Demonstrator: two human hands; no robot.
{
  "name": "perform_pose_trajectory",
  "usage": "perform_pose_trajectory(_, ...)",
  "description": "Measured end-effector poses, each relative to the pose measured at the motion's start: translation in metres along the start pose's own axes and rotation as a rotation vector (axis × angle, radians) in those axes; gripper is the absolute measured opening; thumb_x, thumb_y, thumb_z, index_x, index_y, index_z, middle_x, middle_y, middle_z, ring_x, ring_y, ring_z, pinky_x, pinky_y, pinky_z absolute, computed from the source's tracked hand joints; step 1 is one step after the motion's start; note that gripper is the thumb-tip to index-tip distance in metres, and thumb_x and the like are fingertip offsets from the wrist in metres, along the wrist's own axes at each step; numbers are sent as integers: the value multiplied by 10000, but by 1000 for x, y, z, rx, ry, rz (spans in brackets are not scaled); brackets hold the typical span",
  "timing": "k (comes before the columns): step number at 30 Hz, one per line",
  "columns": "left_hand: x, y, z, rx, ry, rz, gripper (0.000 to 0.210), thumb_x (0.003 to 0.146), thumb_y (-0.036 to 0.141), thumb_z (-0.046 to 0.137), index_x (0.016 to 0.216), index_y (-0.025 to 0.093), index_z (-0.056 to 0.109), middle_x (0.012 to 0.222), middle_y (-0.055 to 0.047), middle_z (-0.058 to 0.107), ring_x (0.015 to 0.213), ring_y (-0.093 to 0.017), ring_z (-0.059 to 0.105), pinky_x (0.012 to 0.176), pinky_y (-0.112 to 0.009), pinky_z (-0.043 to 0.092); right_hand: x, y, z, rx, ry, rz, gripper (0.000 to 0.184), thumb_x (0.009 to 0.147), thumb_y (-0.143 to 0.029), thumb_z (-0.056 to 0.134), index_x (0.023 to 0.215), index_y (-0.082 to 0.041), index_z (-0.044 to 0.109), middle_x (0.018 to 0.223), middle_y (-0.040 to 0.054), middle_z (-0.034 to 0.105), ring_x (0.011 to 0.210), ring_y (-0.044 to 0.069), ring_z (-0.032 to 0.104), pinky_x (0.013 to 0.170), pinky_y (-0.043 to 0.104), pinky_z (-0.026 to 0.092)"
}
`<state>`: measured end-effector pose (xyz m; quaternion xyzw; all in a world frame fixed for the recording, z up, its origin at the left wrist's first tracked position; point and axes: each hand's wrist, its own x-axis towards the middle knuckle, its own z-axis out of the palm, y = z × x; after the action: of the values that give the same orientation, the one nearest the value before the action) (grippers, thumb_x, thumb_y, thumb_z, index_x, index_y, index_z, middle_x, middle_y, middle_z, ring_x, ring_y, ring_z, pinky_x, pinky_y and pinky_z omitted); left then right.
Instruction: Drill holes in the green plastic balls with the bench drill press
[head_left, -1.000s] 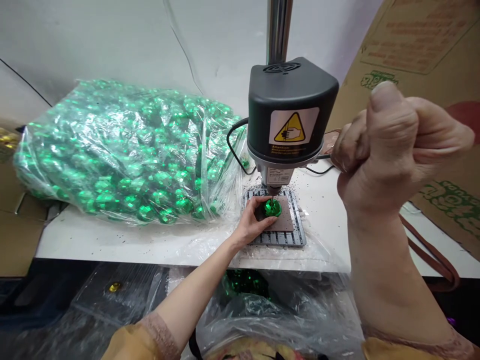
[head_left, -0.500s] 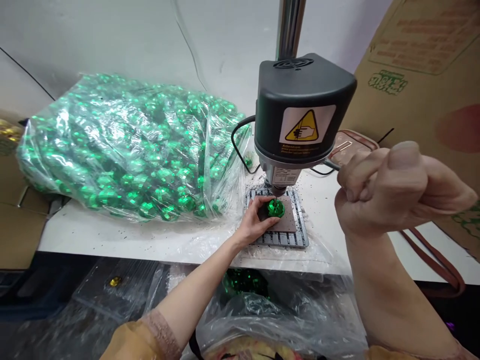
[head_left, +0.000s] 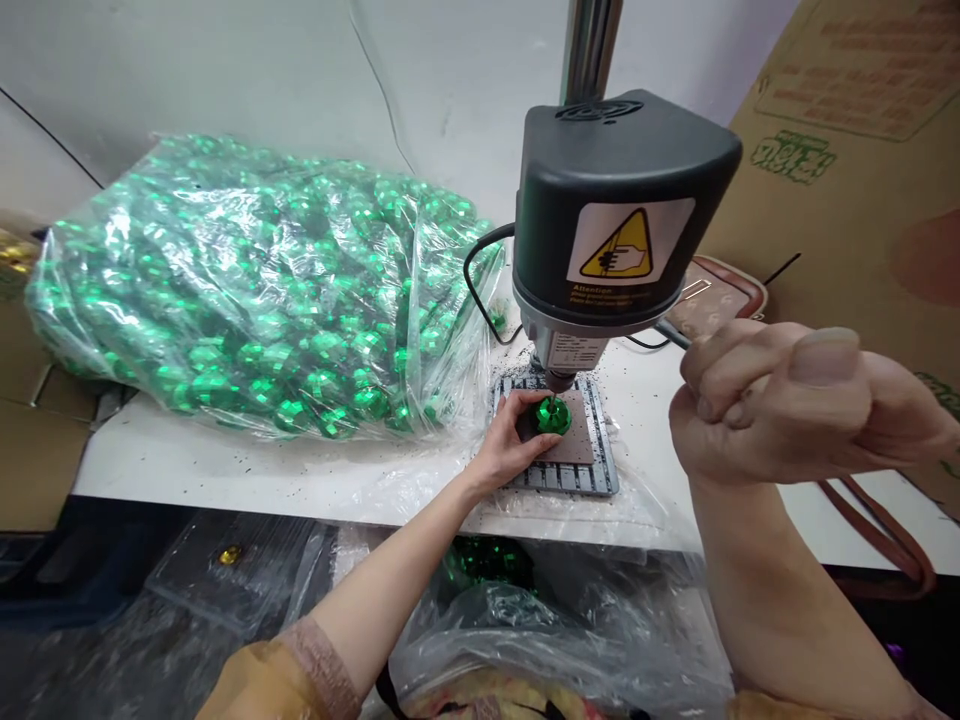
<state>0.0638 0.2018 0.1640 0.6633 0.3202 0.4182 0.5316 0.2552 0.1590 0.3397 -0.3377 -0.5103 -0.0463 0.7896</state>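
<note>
A shiny green faceted ball [head_left: 553,415] sits on the brown plate over the slotted metal base [head_left: 604,478] of a bench drill press [head_left: 622,220]. My left hand [head_left: 511,445] grips the ball between thumb and fingers from the left. Right above it, the drill chuck [head_left: 560,380] points down, with the thin bit at the ball's top. On the right, my right hand [head_left: 780,400] is closed around the drill press's feed handle [head_left: 673,334]; most of the handle is hidden by the fingers.
A large clear plastic bag [head_left: 262,290] full of green faceted balls lies on the white table [head_left: 247,465]. Below the table edge, more green balls [head_left: 491,562] lie in clear plastic. Cardboard boxes [head_left: 847,230] flank both sides. A brown strapped bag [head_left: 724,290] lies behind the right hand.
My right hand has come down slightly with the handle, and the drill head appears slightly lower and larger in view. My left hand still holds the ball in place.
</note>
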Motion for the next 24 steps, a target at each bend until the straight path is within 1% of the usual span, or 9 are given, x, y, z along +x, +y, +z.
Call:
perform_pose_trajectory(1,0,0,0,-1,-2,3,645,920,559,1043,1420,291,737,1447,-123,829,1440,-399,757,1381,-648,466,-1,2,-1,68,41,-31,765,1070,-421,736,632,-199,150,491,-67,291,471,69,284,538,373,312)
perform_pose_trajectory(3,0,0,0,-1,-5,2,651,927,567,1032,1432,287,731,1440,-124,831,1445,-399,753,1373,-643,469,-3,7,-4,156,76,-83,776,1041,-356,782,606,-193,159,490,-71,315,461,59,296,528,368,288)
perform_pose_trajectory(5,0,0,0,0,-9,-6,657,925,564,1032,1438,286,728,1437,-122,833,1458,-398,746,1365,-632,475,-5,11,-7,182,21,-109,742,1035,-317,779,593,-195,196,485,-74,321,445,63,313,503,362,277)
perform_pose_trajectory(9,0,-1,1,5,2,-16,656,912,543,1049,1425,290,730,1451,-118,831,1461,-391,746,1361,-617,483,-7,17,-11,223,-27,-189,655,1033,-283,762,647,-204,238,477,-86,259,408,80,292,442,348,250)
perform_pose_trajectory(11,0,-1,1,6,5,-15,650,912,537,1051,1419,289,730,1459,-118,827,1453,-390,748,1355,-614,486,-7,18,-12,233,-47,-239,601,1069,-298,710,684,-216,256,492,-88,245,400,87,274,432,349,246)
perform_pose_trajectory(14,0,-1,1,18,2,-15,655,906,538,1055,1418,287,731,1441,-110,829,1422,-384,753,1359,-616,470,-6,18,-14,248,-87,-309,491,1126,-313,602,731,-243,320,519,-86,264,405,106,273,430,356,263)
perform_pose_trajectory(16,0,-1,0,25,2,-18,658,904,539,1055,1420,289,731,1434,-102,828,1407,-377,755,1366,-614,458,-7,17,-15,236,-104,-329,454,1137,-296,551,742,-248,331,528,-80,289,414,117,291,442,363,277)
perform_pose_trajectory(19,0,-1,0,29,10,-26,660,897,546,1058,1415,293,737,1439,-103,823,1416,-382,743,1350,-603,473,-8,17,-18,215,-128,-352,406,1136,-271,512,771,-245,333,534,-77,319,422,123,311,459,353,286)
perform_pose_trajectory(24,0,-1,1,32,18,-23,646,897,530,1057,1410,295,743,1437,-110,831,1432,-392,740,1343,-616,486,-10,20,-20,190,-113,-354,343,1052,-178,575,778,-244,381,537,-95,314,407,106,295,471,333,287)
